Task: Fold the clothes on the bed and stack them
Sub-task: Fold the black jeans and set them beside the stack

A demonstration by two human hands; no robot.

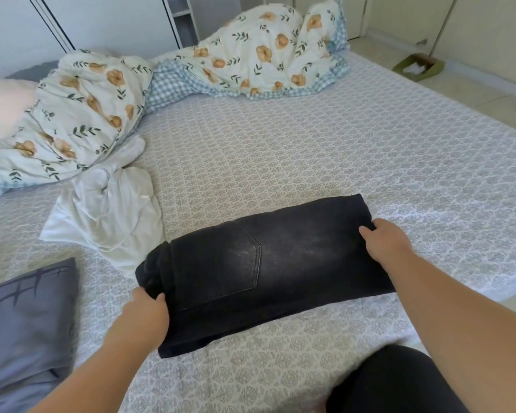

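Note:
Folded black jeans (265, 269) lie across the patterned bed sheet (340, 150), back pocket facing up. My left hand (148, 308) grips the jeans at their left end, thumb on top and fingers tucked under the edge. At the right end my right hand (385, 242) holds the fold, fingers curled round its far edge. A crumpled white garment (108, 210) lies unfolded just left of the jeans, touching their far left corner.
A grey-purple pillow (24, 329) sits at the near left. A floral duvet (167, 76) is bunched along the head of the bed, with a pink cushion (3, 108) at far left. My dark-clad knee (393, 383) rests on the near edge. The floor lies to the right.

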